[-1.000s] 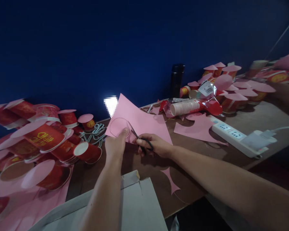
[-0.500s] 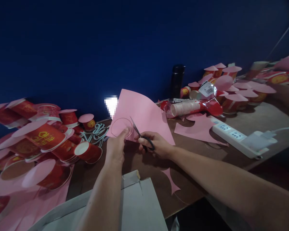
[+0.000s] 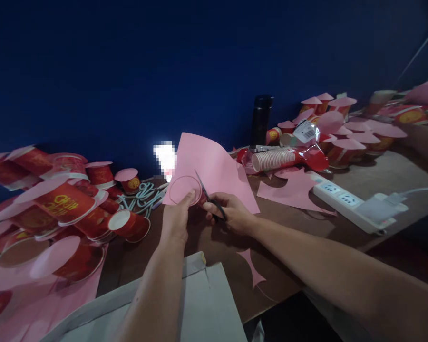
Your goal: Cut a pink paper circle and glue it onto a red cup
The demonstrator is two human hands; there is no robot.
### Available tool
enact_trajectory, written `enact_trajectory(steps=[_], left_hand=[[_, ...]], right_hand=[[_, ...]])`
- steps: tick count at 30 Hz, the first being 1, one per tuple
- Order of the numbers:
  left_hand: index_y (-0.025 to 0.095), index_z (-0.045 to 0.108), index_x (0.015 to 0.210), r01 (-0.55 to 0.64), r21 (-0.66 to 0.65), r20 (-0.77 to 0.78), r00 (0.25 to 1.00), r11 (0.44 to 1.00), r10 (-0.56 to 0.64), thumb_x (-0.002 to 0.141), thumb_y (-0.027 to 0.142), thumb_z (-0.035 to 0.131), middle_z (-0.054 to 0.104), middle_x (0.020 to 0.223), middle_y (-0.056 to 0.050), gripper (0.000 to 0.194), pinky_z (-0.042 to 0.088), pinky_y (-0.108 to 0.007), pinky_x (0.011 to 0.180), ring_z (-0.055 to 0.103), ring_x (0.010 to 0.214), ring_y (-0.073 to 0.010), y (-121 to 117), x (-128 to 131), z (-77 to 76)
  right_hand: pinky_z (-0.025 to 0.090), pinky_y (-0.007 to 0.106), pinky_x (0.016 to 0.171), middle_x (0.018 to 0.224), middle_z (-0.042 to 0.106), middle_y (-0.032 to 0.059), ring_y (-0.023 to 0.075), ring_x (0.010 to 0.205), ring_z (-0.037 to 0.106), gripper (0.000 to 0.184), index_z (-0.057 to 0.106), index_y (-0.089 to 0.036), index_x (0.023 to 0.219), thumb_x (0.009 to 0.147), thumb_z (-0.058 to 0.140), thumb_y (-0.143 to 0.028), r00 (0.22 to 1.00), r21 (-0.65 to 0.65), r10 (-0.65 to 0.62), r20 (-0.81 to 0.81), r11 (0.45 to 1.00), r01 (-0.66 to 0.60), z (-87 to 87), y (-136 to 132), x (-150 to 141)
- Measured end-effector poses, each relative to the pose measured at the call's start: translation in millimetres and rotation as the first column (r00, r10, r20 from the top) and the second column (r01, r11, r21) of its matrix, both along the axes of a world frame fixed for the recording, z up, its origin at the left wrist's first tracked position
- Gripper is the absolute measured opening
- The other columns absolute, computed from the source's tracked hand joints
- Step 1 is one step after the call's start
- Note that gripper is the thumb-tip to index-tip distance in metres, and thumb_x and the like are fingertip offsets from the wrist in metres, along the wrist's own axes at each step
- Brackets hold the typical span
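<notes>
A sheet of pink paper [image 3: 217, 164] stands raised above the table, its upper part curving away from me. A circle is drawn near its lower left corner. My left hand [image 3: 178, 213] pinches the sheet's lower edge, thumb on top across the circle; the fingers beneath are hidden. In my right hand [image 3: 228, 213] is a pair of scissors [image 3: 216, 204] with black handles. Their blades point up and left, over the paper just right of the circle. The blades look close together, and the lower edge of the cut is partly hidden by my fingers.
Red paper cups [image 3: 71, 204] with pink discs crowd the left; more stand at the far right. A wrapped cup stack [image 3: 274, 160], black bottle [image 3: 262, 118], power strip [image 3: 345, 199] and pink offcuts [image 3: 288, 190] lie right. A white box [image 3: 210, 304] is nearest me. Another person's hand [image 3: 424, 137] shows at right.
My left hand and the lower left part of the pink paper have shifted slightly right, closer to the scissors. My right hand still holds the scissors in nearly the same place.
</notes>
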State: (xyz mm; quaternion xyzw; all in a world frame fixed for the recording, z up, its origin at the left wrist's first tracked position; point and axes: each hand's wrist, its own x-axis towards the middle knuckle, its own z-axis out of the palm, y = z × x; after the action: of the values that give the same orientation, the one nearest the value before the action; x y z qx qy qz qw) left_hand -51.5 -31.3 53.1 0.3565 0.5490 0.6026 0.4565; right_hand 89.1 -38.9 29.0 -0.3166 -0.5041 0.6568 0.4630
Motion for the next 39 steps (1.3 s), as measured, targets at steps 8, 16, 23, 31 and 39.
enact_trajectory(steps=[8,16,23,31,39], left_hand=[[0.010,0.067,0.099,0.016,0.062,0.009,1.000,0.998,-0.017,0.059,0.037,0.076,0.070,0.092,-0.011,0.048,0.053,-0.031,0.067,0.066,0.074,-0.0203,2.0,-1.0,-4.4],[0.009,0.067,0.098,0.015,0.048,0.019,1.000,0.999,-0.016,0.058,0.036,0.076,0.070,0.088,-0.011,0.049,0.053,-0.028,0.060,0.065,0.069,-0.0188,0.3,-1.1,-2.7],[0.008,0.068,0.090,-0.017,0.005,0.057,0.998,1.000,0.017,0.056,0.033,0.077,0.069,0.081,-0.010,0.043,0.052,-0.028,0.055,0.064,0.062,-0.0184,-0.1,0.9,1.3],[0.008,0.068,0.088,-0.007,0.022,0.038,0.999,1.000,0.006,0.056,0.031,0.076,0.070,0.080,-0.010,0.040,0.053,-0.029,0.058,0.065,0.063,-0.0192,0.7,-2.8,-1.6],[0.007,0.068,0.088,0.014,0.040,0.073,0.997,0.999,-0.017,0.056,0.030,0.076,0.070,0.081,-0.011,0.040,0.055,-0.031,0.062,0.066,0.066,-0.0201,1.4,-3.2,-2.6]], right_hand=[[0.040,0.019,0.050,0.062,0.057,-0.0031,0.0073,0.052,0.051,0.037,0.061,-0.016,0.086,0.070,0.070,-0.048,0.998,0.076,-0.034,0.058,0.997,0.030,2.8,-0.6,0.3],[0.037,0.019,0.047,0.061,0.055,-0.0031,0.0074,0.051,0.049,0.040,0.062,-0.016,0.087,0.069,0.070,-0.050,0.995,0.085,-0.069,0.075,0.994,0.063,0.3,0.2,-0.9],[0.036,0.019,0.047,0.060,0.055,-0.0040,0.0068,0.050,0.048,0.037,0.063,-0.016,0.086,0.067,0.071,-0.048,0.996,0.071,-0.065,0.064,0.996,0.060,0.0,0.6,-1.2],[0.038,0.020,0.047,0.059,0.055,-0.0042,0.0065,0.049,0.048,0.038,0.064,-0.016,0.086,0.067,0.072,-0.048,0.994,0.074,-0.078,0.071,0.995,0.072,0.4,0.7,-1.7],[0.037,0.018,0.046,0.058,0.054,-0.0045,0.0064,0.049,0.048,0.037,0.063,-0.015,0.088,0.066,0.074,-0.044,0.995,0.048,-0.053,0.081,0.998,0.049,3.1,0.0,-0.3]])
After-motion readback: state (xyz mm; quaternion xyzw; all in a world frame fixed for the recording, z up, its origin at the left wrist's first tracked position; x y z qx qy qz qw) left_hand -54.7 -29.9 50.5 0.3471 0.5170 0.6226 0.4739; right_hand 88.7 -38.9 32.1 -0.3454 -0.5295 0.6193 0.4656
